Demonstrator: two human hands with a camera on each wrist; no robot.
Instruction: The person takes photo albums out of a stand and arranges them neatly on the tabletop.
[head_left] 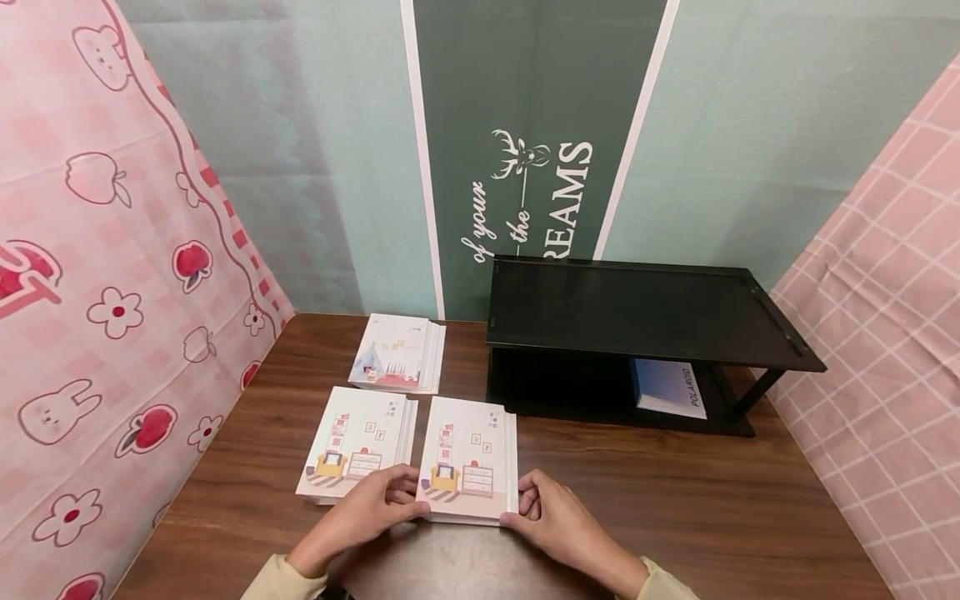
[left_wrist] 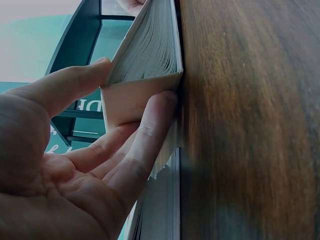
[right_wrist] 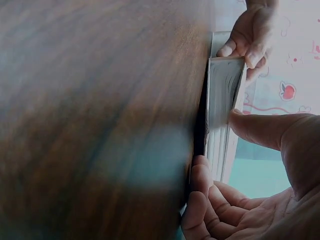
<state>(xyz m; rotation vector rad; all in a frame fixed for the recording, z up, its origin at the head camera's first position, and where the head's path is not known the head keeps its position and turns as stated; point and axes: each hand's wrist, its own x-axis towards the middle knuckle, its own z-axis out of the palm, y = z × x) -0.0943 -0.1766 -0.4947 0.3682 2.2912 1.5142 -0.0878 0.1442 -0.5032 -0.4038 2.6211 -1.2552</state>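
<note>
A thick white book (head_left: 468,442) with a drawn yellow armchair and dresser on its cover lies flat at the near middle of the table, held at both sides. My left hand (head_left: 372,506) grips its left near corner, thumb at the cover's edge and fingers against the pale spine (left_wrist: 131,102). On the opposite side, my right hand (head_left: 558,518) pinches the near right corner; its thumb (right_wrist: 257,129) touches the cover edge, with the other fingers curled low by the table. Just left is a second book (head_left: 356,442) with the same cover, partly behind my left hand.
Behind these lies another white book (head_left: 392,354), with a tent on its cover. A black two-tier stand (head_left: 637,312) occupies the back right, a blue-and-white Polaroid book (head_left: 670,388) on its lower shelf. Printed cloths (head_left: 300,167) hang around the wooden table (head_left: 660,500).
</note>
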